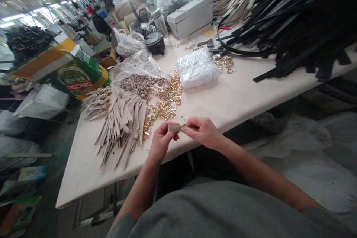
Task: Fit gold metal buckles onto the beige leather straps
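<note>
Over the table's front edge, my left hand (161, 137) pinches a short beige strap (174, 128) between thumb and fingers. My right hand (208, 131) is closed at the strap's right end, thumb and fingertips pressed together there. A small gold-coloured bit shows between the two hands, but the fingers mostly cover it. To the left of my hands lies a fanned heap of beige straps (119, 122). Gold buckles (164, 108) are spread beside that heap. Small beige strap loops (136, 85) spill out of a clear plastic bag (139, 65) behind them.
On the white table (237, 96) stand a plastic-wrapped white bundle (196, 67), a white box (191, 16) and a black mug (154, 42). Long black straps (292, 18) overhang the right side. A green carton (80, 74) is beyond the left edge.
</note>
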Demonstrator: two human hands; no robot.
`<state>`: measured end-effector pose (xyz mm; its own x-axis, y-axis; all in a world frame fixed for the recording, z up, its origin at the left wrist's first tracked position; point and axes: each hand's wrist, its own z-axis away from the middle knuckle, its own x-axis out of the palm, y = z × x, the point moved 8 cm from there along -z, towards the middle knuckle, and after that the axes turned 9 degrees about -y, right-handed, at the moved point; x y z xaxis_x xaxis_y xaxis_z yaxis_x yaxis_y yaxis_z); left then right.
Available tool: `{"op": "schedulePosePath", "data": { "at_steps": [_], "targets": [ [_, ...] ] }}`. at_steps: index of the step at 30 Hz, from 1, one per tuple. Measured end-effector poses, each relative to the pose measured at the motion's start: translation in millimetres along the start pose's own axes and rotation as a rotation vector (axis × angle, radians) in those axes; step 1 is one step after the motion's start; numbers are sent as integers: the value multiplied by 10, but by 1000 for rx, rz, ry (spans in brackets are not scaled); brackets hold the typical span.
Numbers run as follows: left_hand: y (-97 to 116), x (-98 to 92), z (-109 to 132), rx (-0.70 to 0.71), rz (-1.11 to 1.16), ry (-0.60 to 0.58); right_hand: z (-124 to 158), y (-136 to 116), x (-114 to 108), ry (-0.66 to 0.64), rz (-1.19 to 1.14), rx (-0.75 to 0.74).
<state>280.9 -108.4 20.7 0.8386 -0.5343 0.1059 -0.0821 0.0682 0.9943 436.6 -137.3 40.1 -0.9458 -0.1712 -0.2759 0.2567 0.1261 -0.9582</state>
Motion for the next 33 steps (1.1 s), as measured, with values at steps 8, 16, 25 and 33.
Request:
{"op": "schedulePosePath", "data": {
  "at_steps": [8,16,25,33],
  "targets": [
    [-8,204,36,-157,-94,-307,19,-138,95,-148,59,-15],
    [-102,112,129,-194,86,-262,6,-85,53,-152,118,14],
    [-61,10,45,-204,-39,-156,-11,-88,-6,-222,384,-54],
    [-87,-23,-70,-286,-170,-74,-98,-377,-73,-58,844,-418]
  ]
}}
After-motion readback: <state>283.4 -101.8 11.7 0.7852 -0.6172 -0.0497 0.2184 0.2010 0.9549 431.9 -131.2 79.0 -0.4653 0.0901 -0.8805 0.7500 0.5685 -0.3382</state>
